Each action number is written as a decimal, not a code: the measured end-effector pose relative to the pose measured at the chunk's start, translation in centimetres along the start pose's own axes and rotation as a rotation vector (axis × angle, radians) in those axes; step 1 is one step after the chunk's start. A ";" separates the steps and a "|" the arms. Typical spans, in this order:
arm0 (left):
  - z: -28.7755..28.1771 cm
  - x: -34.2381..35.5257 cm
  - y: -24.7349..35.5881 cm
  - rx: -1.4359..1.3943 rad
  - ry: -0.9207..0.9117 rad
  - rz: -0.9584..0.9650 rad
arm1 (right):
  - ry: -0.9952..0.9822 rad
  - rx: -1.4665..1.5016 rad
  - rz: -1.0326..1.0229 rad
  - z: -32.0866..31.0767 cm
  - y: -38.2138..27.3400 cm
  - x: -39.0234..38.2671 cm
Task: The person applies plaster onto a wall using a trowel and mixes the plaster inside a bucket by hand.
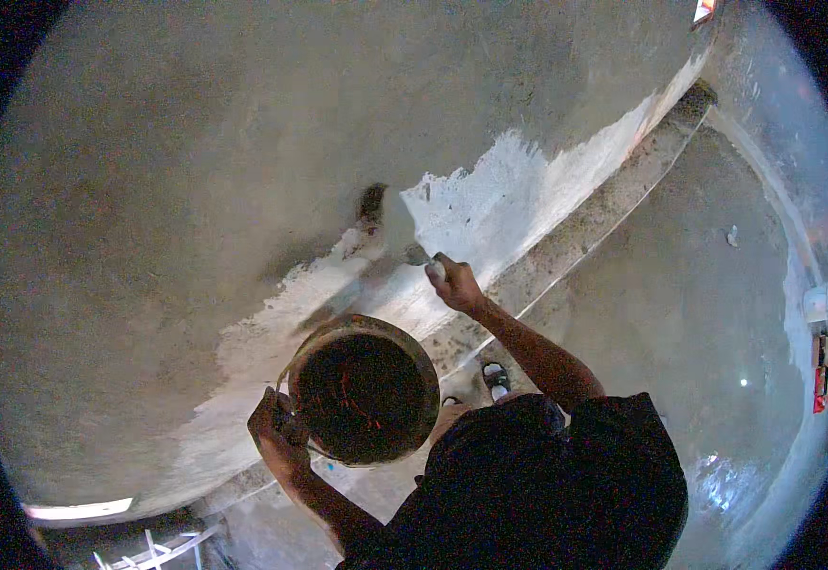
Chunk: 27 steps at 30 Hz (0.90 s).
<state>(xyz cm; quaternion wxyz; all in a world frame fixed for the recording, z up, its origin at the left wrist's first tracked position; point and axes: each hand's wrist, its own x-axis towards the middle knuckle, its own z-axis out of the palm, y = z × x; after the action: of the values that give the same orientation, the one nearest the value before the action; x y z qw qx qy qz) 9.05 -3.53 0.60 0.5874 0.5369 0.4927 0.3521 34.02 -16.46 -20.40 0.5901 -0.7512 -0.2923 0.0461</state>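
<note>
My left hand (279, 427) is closed on the handle at the left side of a round bucket (430, 359). The bucket's inside is very dark, with thin reddish streaks, so its contents cannot be made out. My right hand (456, 285) grips the pale handle of a trowel (416, 254), whose flat greyish end lies against the wall and blends into it. Beside that tool, a patch of fresh white coating (490, 195) with a ragged upper edge covers the lower part of the grey wall (196, 142). Thinner whitish coating (272, 332) runs down to the left.
A raised ledge (604, 228) runs along the wall's foot, close to my sandalled foot (496, 377). Grey floor (661, 294) stretches to the right. A white container (818, 302) and a red object (820, 388) stand at the far right. Pale bars (153, 551) show at the lower left.
</note>
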 end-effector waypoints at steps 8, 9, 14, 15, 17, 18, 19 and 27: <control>-0.8 1.0 -0.9 0.184 -0.176 0.056 | 0.344 0.427 0.264 -2.3 1.9 3.8; -0.8 1.2 -1.1 0.146 -0.197 0.029 | 0.353 0.443 0.237 -1.1 2.8 4.2; 0.7 0.4 -0.3 0.241 -0.140 0.148 | 0.397 -0.311 -0.408 2.6 3.8 1.9; 1.1 0.2 0.2 0.166 -0.152 0.043 | 0.172 -0.193 -0.188 1.4 1.9 1.3; 1.7 -0.2 0.5 0.176 -0.128 0.034 | -0.042 -0.074 0.032 0.1 1.6 0.7; 1.8 -0.3 0.7 0.186 -0.095 0.023 | 0.029 -0.062 0.025 -0.2 1.8 0.6; 1.5 0.1 0.4 0.186 -0.094 0.025 | 0.098 -0.050 0.019 -0.6 2.1 0.5; 1.2 0.9 -0.6 0.253 -0.107 0.090 | 0.426 0.187 0.155 -1.7 6.4 1.4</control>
<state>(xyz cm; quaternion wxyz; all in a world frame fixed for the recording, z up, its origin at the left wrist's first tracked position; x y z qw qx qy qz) 10.37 -3.15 -0.21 0.5240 0.6461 0.4765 0.2844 38.33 -18.08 -25.33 0.7001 -0.7062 -0.0971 -0.0414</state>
